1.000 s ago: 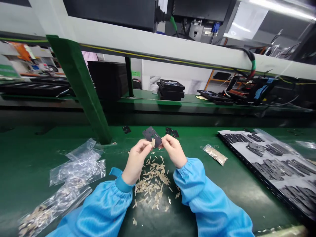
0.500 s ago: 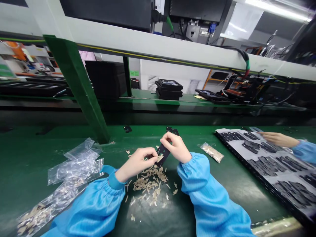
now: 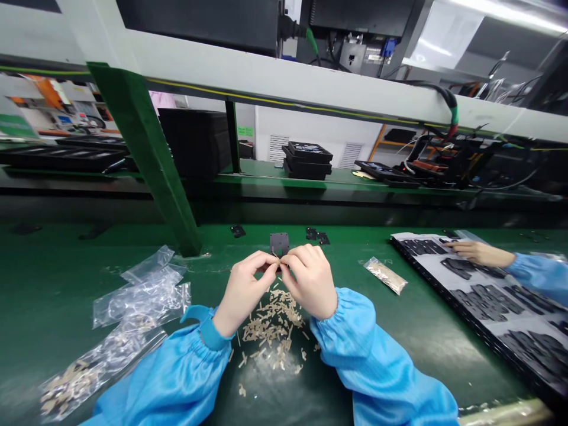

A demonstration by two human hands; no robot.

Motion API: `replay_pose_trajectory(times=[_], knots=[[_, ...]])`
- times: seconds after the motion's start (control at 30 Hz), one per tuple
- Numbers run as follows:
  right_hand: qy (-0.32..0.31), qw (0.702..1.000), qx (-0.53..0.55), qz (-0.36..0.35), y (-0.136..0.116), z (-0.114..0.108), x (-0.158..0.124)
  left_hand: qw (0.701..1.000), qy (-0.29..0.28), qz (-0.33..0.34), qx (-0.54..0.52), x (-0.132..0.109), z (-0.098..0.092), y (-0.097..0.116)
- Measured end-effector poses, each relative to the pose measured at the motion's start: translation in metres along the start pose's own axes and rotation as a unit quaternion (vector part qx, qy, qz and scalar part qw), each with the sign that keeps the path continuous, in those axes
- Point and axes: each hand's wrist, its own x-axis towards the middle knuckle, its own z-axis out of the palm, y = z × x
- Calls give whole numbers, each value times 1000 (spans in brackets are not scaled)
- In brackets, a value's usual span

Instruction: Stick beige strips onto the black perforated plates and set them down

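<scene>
Quick one from the bench: both my hands are pulled in tight at the middle right now. My left grip (image 3: pixel 245 293) and right grip (image 3: pixel 309 283) are both narrow, fingertips pinched together at the bottom edge of a small black plate (image 3: pixel 279 241). The plate now stands up square to me, right above my hands, instead of slanting down low like it did half a second back. A tan sliver (image 3: pixel 276 256) sits at my fingertips, though I can't tell exactly how it meets the plate. Below my wrists there's a loose pile of tan strips (image 3: pixel 271 324) on the green tabletop (image 3: pixel 71 296), with crumpled clear zip bags (image 3: pixel 142 302) off to my left and a smaller bag of strips (image 3: pixel 385 276) to my right. Further right, a co-worker's hand (image 3: pixel 479 254) has reached further in over a black tray (image 3: pixel 426 280) of dark parts.
</scene>
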Motion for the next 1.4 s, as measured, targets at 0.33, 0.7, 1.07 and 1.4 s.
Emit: replay_pose_trajectory(times=[0.33, 0.7, 1.07, 1.4], knots=[[-15, 1000, -2, -9, 1, 3, -2, 993, 3, 44, 108, -2, 2, 0], [13, 999, 23, 30, 0, -3, 1, 995, 17, 44, 83, -1, 3, -2], [-23, 989, 134, 66, -2, -9, 3, 996, 31, 66, 46, 2, -8, 0], [-23, 965, 244, 90, 1, -9, 5, 993, 9, 101, 65, 1, -5, 1]])
